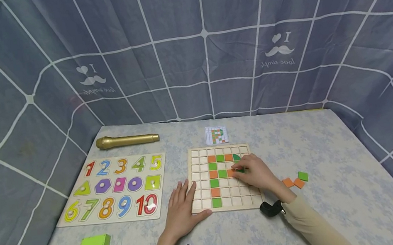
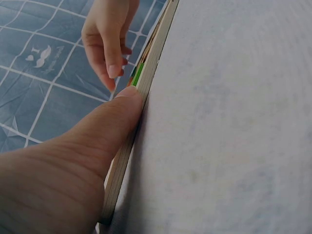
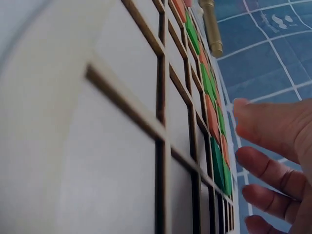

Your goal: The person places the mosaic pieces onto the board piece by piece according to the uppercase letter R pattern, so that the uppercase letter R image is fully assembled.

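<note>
A wooden grid board (image 1: 201, 208) holds orange and green tiles laid out like a letter P, with a dark green rounded tile (image 1: 236, 157) at its upper right. My left hand (image 1: 180, 212) rests at the board's lower left corner, fingers straight, the thumb (image 2: 122, 109) along the near edge. Over the right part of the grid hovers my right hand (image 1: 254, 171), close to an orange tile (image 1: 230, 173) in the middle row. In the right wrist view, the thumb (image 3: 263, 122) and fingers are apart with nothing between them.
Behind the board lies a pattern card (image 1: 216, 135). Loose orange tiles (image 1: 288, 183) and a green tile (image 1: 303, 176) lie right of it. To the left are a number puzzle (image 1: 110, 191), a gold microphone (image 1: 127, 140) and a green block (image 1: 95, 243).
</note>
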The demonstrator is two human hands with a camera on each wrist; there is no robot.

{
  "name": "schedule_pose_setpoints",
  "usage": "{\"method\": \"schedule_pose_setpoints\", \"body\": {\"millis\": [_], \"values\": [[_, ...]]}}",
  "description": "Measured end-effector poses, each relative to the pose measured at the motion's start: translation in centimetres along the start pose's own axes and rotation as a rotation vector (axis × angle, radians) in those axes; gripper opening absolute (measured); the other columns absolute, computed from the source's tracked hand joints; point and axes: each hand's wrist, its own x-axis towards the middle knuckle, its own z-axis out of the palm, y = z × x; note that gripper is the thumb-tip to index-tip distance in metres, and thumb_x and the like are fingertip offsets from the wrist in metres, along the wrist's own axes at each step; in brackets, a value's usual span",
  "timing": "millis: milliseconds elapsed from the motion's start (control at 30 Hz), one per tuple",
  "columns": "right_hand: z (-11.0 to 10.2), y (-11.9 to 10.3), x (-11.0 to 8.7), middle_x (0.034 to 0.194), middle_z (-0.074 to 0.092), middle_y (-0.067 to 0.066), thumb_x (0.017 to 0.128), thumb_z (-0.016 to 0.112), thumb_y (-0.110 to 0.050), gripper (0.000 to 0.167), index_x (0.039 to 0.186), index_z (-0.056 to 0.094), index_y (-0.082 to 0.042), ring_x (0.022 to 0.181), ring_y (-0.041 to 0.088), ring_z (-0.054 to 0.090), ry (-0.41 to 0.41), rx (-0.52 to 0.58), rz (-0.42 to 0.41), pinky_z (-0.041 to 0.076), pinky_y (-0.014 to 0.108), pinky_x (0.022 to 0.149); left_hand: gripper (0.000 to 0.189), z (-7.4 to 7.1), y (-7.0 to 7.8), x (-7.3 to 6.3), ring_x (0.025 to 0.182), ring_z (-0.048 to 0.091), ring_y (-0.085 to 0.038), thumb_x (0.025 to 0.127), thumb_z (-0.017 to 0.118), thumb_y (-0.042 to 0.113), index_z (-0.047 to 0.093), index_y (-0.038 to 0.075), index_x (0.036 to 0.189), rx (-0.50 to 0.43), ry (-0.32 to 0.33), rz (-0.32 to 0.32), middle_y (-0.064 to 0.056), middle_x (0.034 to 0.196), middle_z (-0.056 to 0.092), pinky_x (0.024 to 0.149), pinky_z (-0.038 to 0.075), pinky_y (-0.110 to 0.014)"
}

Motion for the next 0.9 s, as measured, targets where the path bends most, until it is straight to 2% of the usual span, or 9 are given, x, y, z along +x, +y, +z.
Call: {"method": "schedule_pose_setpoints", "body": {"millis": [200,533,733,900], "values": [[-1.5,0.3,-1.7,0.091,0.066,0.0,0.081,0.077,-0.019,0.023,0.102,0.075,-0.007,0.082,0.021,0.052,0.077,0.037,0.041,0.043,0.036,0.068,0.091,0.0,0.0,0.0,0.139,0.015,-0.04,0.078,0.069,0.056,0.04,0.002,0.144,0.001,0.007,0.003,-0.022,0.149,0.029,0.11,0.013,-0.054],[-4.0,1.9,-5.0,0.091,0.068,0.0,0.075,0.082,-0.019,0.026,0.099,0.075,-0.009,0.08,0.02,0.055,0.231,-0.04,0.158,0.045,0.036,0.065,0.091,-0.1,0.0,0.0,0.139,0.015,-0.04,0.078,0.068,0.058,0.039,0.003,0.145,0.001,-0.003,0.0,-0.022,0.149,0.028,0.11,0.013,-0.054],[-5.5,2.6,-6.9,0.091,0.068,0.001,0.076,0.081,-0.018,0.027,0.1,0.075,-0.009,0.08,0.022,0.057,0.272,-0.071,0.2,0.046,0.038,0.064,0.091,0.0,0.0,0.0,0.139,0.015,-0.04,0.078,0.068,0.058,0.039,0.004,0.145,0.008,-0.002,0.005,-0.022,0.149,0.029,0.11,0.014,-0.054],[-6.5,2.9,-8.0,0.093,0.068,0.003,0.077,0.081,-0.02,0.027,0.101,0.075,-0.009,0.081,0.023,0.057,0.272,-0.098,0.241,0.046,0.037,0.063,0.091,0.0,0.0,0.0,0.139,0.016,-0.04,0.078,0.068,0.058,0.039,0.003,0.145,0.009,0.005,0.009,-0.022,0.149,0.029,0.109,0.014,-0.054]]}}
